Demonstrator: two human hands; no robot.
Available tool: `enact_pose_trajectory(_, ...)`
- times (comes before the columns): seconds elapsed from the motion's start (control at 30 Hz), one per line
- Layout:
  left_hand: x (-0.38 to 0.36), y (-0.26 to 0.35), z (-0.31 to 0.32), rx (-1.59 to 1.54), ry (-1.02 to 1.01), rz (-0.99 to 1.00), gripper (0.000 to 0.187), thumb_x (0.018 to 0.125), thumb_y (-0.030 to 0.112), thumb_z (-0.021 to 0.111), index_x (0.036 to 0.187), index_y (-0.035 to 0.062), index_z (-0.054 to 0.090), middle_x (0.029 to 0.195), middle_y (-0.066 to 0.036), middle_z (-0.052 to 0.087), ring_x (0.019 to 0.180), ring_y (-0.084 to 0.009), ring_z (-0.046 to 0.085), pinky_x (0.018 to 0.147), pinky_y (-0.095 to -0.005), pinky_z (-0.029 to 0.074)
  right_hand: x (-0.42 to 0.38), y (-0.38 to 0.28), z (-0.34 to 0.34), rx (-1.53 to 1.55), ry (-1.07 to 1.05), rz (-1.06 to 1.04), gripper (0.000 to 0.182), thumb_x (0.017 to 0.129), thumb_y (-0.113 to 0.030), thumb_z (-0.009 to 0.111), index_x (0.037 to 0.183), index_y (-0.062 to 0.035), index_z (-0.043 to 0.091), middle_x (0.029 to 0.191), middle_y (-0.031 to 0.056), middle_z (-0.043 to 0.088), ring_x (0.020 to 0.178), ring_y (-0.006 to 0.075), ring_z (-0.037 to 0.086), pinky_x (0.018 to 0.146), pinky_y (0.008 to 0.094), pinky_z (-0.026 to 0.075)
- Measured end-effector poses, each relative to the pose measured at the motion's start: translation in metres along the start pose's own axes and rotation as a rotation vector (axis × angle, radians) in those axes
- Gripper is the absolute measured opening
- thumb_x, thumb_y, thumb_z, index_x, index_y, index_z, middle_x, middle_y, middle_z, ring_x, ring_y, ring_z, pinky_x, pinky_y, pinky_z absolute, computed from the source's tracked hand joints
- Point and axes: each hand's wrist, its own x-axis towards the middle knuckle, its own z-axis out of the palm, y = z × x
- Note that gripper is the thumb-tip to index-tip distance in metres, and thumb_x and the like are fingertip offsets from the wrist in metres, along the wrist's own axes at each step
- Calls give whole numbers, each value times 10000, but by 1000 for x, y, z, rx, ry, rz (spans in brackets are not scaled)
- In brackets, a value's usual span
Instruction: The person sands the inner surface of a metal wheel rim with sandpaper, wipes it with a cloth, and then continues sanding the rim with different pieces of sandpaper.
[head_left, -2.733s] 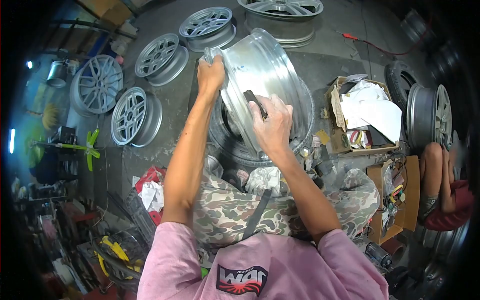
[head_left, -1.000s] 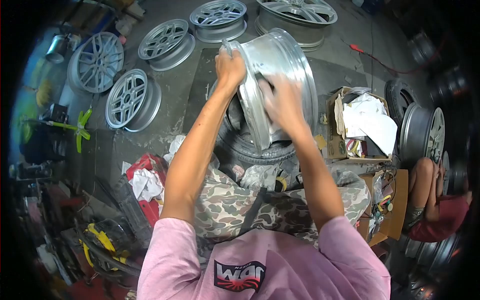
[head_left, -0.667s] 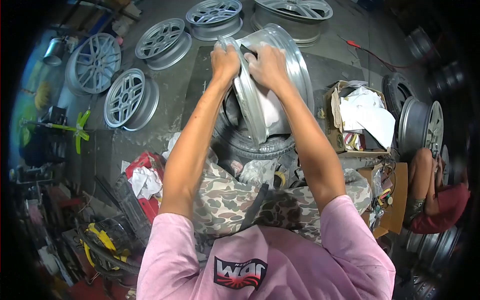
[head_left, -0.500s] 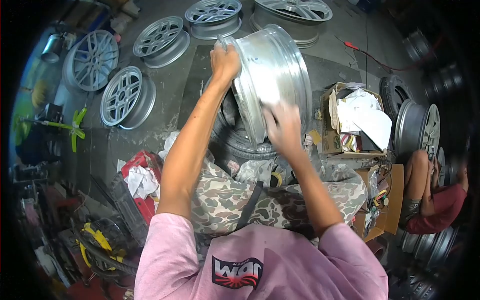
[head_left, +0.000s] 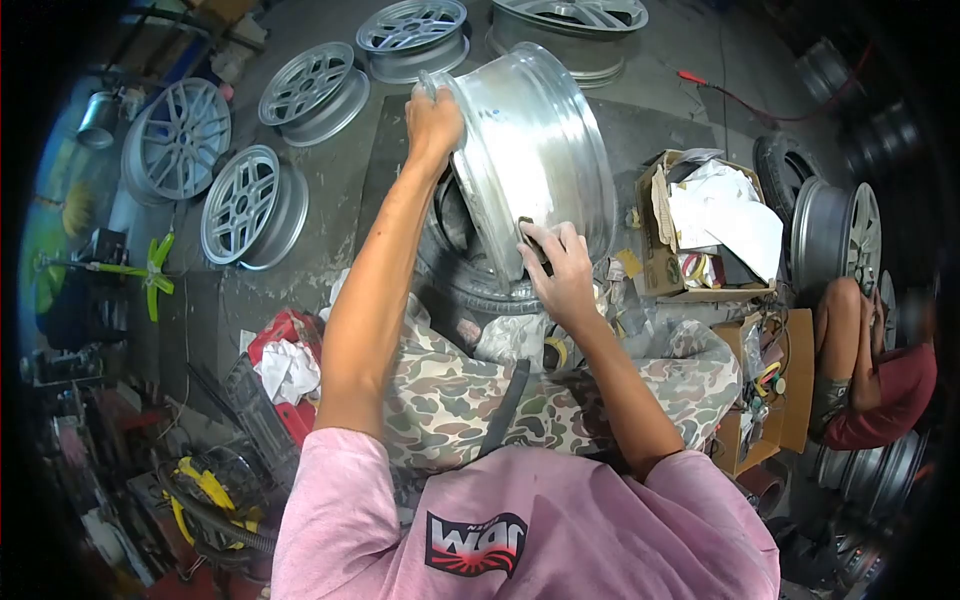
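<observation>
A shiny metal wheel rim (head_left: 540, 140) stands tilted on a tire (head_left: 470, 285) in front of me. My left hand (head_left: 434, 125) is closed on the rim's upper left edge. Against the barrel's lower part, my right hand (head_left: 560, 265) pinches a small dark piece (head_left: 526, 228), too small to identify. The fingers of that hand are bent, with the fingertips near the rim surface.
Several rims, one of them a spoked rim (head_left: 240, 205), lie beyond and to the left. On the right are a cardboard box (head_left: 660, 270) with papers, an open carton (head_left: 795, 380) and a crouching person (head_left: 890, 400). A red toolbox (head_left: 290, 330) sits at left.
My right hand, blurred by motion before, now shows clearly with a dark piece at its fingertips. The rim and my left hand appear slightly further left, as the view has shifted a little.
</observation>
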Motion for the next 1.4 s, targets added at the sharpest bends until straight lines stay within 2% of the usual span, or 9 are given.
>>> enact_pose_trajectory(0.3, -1, -1, 1, 29, -10, -22, 604, 991, 289, 492, 1437, -117, 474, 1394, -398, 521, 1339, -504, 499, 1150, -491, 376, 28, -5, 8, -101, 64, -91, 417, 849, 12, 727, 1248, -107, 745, 787, 74, 448, 736, 240, 478, 701, 376, 385)
enact_pose_trajectory(0.43, -4, 6, 1, 37, 14, -16, 603, 997, 285, 489, 1441, -123, 464, 1419, -391, 498, 1347, -498, 495, 1150, -488, 380, -19, 15, 9, -157, -7, -90, 448, 834, 21, 723, 1265, -101, 739, 785, 74, 442, 728, 247, 462, 695, 378, 373)
enact_pose_trajectory(0.6, 0, 4, 0, 18, -27, -62, 603, 1003, 287, 503, 1443, -123, 459, 1419, -385, 500, 1353, -493, 493, 1152, -487, 381, 26, -1, 12, -154, 73, -125, 511, 791, 24, 689, 1285, -105, 729, 832, 76, 489, 746, 253, 522, 720, 399, 387)
enact_pose_trajectory(0.7, -5, 12, -5, 60, -33, -34, 592, 1008, 281, 497, 1438, -124, 460, 1421, -385, 502, 1357, -490, 492, 1153, -488, 380, 0, 12, 24, -160, 128, -148, 520, 791, 30, 695, 1292, -107, 725, 837, 78, 497, 757, 255, 531, 726, 394, 392)
enact_pose_trajectory(0.73, -2, 10, -4, 54, -27, -34, 592, 1008, 281, 497, 1438, -124, 460, 1421, -385, 502, 1357, -490, 492, 1153, -488, 380, -16, 9, 16, -175, 30, -75, 523, 794, 32, 693, 1297, -110, 720, 838, 81, 504, 765, 260, 539, 738, 391, 397)
enact_pose_trajectory(0.97, -2, 12, -5, 24, -31, -30, 593, 998, 291, 510, 1416, -128, 487, 1381, -385, 541, 1320, -494, 527, 1135, -492, 401, 26, -6, 19, -157, 120, -96, 502, 789, 29, 704, 1273, -100, 728, 813, 70, 477, 765, 239, 538, 730, 394, 391)
enact_pose_trajectory(1.1, -2, 2, 3, 90, 13, -23, 603, 1002, 302, 501, 1432, -119, 476, 1402, -379, 525, 1344, -485, 506, 1141, -492, 392, -21, 13, 14, -143, 66, -68, 448, 837, 40, 704, 1255, -114, 750, 811, 84, 465, 745, 268, 461, 707, 377, 389)
enact_pose_trajectory(1.23, -1, -7, 3, 71, -3, -27, 605, 1003, 318, 491, 1433, -108, 478, 1397, -371, 530, 1331, -490, 513, 1135, -494, 398, 30, -6, 19, -156, 125, -84, 450, 836, 36, 711, 1258, -114, 751, 806, 74, 472, 748, 246, 467, 702, 378, 380)
enact_pose_trajectory(1.4, -1, 2, 5, 83, 9, -27, 589, 1003, 315, 487, 1419, -103, 490, 1396, -373, 527, 1320, -495, 520, 1128, -495, 405, -26, 13, 14, -147, 35, -80, 415, 850, 24, 716, 1249, -87, 742, 795, 65, 472, 730, 229, 467, 695, 360, 353)
